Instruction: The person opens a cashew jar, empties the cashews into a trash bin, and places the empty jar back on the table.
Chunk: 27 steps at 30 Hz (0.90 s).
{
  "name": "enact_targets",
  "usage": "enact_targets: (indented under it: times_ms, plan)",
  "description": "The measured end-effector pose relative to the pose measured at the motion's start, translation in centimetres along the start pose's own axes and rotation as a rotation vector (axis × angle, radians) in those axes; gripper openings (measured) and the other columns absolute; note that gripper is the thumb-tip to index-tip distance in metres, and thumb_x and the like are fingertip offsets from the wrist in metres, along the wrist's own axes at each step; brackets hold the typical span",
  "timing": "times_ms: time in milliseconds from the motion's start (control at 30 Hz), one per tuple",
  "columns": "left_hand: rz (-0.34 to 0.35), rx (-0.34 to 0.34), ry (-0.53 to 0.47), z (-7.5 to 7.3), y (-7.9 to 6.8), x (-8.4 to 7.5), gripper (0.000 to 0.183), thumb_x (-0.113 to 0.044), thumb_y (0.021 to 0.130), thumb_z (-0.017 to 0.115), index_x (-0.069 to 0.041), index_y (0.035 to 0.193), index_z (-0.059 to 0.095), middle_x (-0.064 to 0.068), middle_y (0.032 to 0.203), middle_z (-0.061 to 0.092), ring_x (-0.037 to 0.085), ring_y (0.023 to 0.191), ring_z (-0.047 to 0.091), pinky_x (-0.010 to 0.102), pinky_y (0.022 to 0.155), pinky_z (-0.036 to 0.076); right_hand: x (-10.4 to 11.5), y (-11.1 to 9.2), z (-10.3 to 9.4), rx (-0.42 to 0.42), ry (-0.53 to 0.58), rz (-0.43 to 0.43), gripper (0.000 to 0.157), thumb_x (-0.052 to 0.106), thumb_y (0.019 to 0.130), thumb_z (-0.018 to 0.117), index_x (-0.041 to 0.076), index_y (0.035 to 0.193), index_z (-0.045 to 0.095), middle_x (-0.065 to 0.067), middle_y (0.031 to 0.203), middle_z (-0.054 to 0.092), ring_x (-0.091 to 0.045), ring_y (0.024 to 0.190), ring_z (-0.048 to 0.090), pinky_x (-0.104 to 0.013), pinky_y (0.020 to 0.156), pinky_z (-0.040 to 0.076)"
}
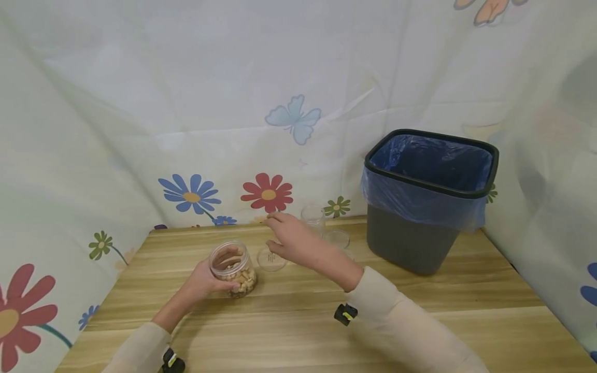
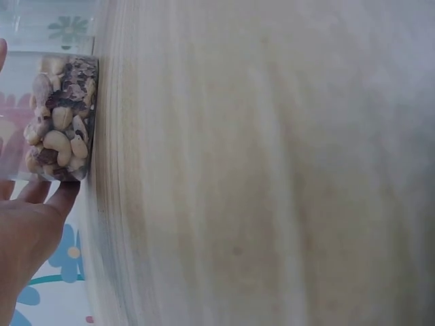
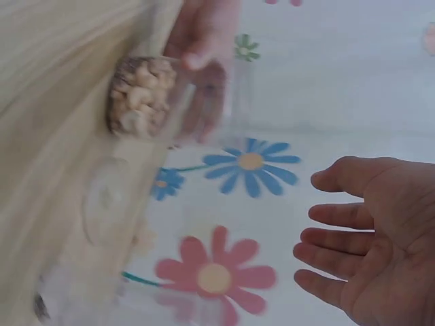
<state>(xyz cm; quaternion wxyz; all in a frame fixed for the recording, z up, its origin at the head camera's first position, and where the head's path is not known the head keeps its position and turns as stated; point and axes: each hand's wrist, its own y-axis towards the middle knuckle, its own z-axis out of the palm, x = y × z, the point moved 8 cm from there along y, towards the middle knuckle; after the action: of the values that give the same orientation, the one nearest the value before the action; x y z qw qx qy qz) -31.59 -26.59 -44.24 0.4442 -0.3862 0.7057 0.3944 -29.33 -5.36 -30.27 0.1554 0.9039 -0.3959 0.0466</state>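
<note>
My left hand (image 1: 205, 282) grips a clear plastic jar (image 1: 233, 267) from its left side. The jar has no lid on, leans slightly and is partly filled with cashews (image 2: 60, 139) and darker bits. In the left wrist view its base is right at the tabletop. My right hand (image 1: 294, 238) is in the air to the right of the jar, fingers parted and relaxed, with nothing in it, as the right wrist view shows. Below that hand lies a clear round lid (image 1: 270, 260). Behind it stands a second clear jar (image 1: 313, 215), partly hidden by the hand.
Another clear round lid (image 1: 338, 239) lies to the right of the second jar. A dark grey bin (image 1: 406, 241) lined with a blue bag (image 1: 420, 202) stands at the back right of the wooden table (image 1: 280, 331). A flower-printed cloth (image 1: 224, 103) hangs behind and at the sides.
</note>
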Motion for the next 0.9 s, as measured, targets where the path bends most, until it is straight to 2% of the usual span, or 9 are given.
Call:
enact_targets:
  times_ms: [67,133,333,467,567,767,900]
  plan:
    - [0.000,-0.003,0.004,0.0,0.0,0.0,0.085,0.006,0.072,0.088,0.000,0.145,0.046,0.024,0.145,0.052,0.040,0.136,0.049,0.022,0.100,0.048,-0.3,-0.8,-1.4,-0.015,0.025,0.000,0.051,0.023,0.100,0.066,0.003,0.145,0.053,-0.013,0.147,0.052,-0.027,0.136,0.051,-0.038,0.108,0.046]
    - [-0.003,-0.004,0.004,-0.1,0.0,0.0,0.085,0.005,0.071,0.089,0.000,0.145,0.046,0.024,0.145,0.052,0.042,0.136,0.048,0.021,0.099,0.048,-0.8,-1.7,-2.8,-0.029,0.052,0.006,0.051,0.023,0.100,0.067,0.003,0.145,0.052,-0.013,0.148,0.052,-0.027,0.137,0.051,-0.039,0.109,0.044]
    - [0.002,0.004,-0.002,0.1,0.0,0.0,0.085,0.006,0.072,0.088,0.003,0.145,0.044,0.023,0.144,0.052,0.027,0.133,0.054,0.022,0.097,0.050,-2.6,-4.6,-6.7,-0.126,0.045,0.019,0.048,0.020,0.099,0.069,0.003,0.142,0.056,-0.013,0.142,0.057,-0.028,0.130,0.056,-0.040,0.106,0.047]
    - [0.008,0.008,-0.003,0.1,0.0,0.0,0.085,0.006,0.072,0.088,0.005,0.145,0.043,0.024,0.144,0.052,0.024,0.132,0.054,0.022,0.097,0.050,-4.0,-6.3,-8.6,-0.188,0.015,0.053,0.044,0.019,0.098,0.070,0.004,0.138,0.059,-0.012,0.135,0.062,-0.028,0.124,0.060,-0.040,0.102,0.051]
    - [0.010,0.010,0.002,0.1,0.0,0.2,0.085,0.007,0.073,0.087,0.005,0.145,0.043,0.026,0.144,0.051,0.027,0.133,0.054,0.022,0.098,0.049,-5.1,-7.6,-10.0,-0.224,-0.010,0.085,0.042,0.018,0.097,0.070,0.005,0.136,0.062,-0.011,0.133,0.064,-0.027,0.121,0.062,-0.042,0.098,0.053]
    - [-0.013,-0.003,0.003,0.0,0.2,0.2,0.087,0.006,0.072,0.089,0.004,0.146,0.043,0.027,0.146,0.050,0.044,0.137,0.046,0.020,0.097,0.049,-6.9,-10.5,-12.8,-0.285,-0.053,0.122,0.038,0.016,0.098,0.070,0.006,0.133,0.064,-0.013,0.131,0.065,-0.032,0.120,0.061,-0.049,0.095,0.052]
    - [-0.014,-0.002,0.006,0.1,0.2,0.1,0.088,0.006,0.072,0.089,0.004,0.147,0.043,0.025,0.145,0.051,0.043,0.137,0.047,0.021,0.097,0.050,-8.2,-12.6,-14.6,-0.322,-0.051,0.160,0.035,0.016,0.099,0.067,0.006,0.133,0.065,-0.016,0.132,0.063,-0.035,0.123,0.058,-0.053,0.096,0.050]
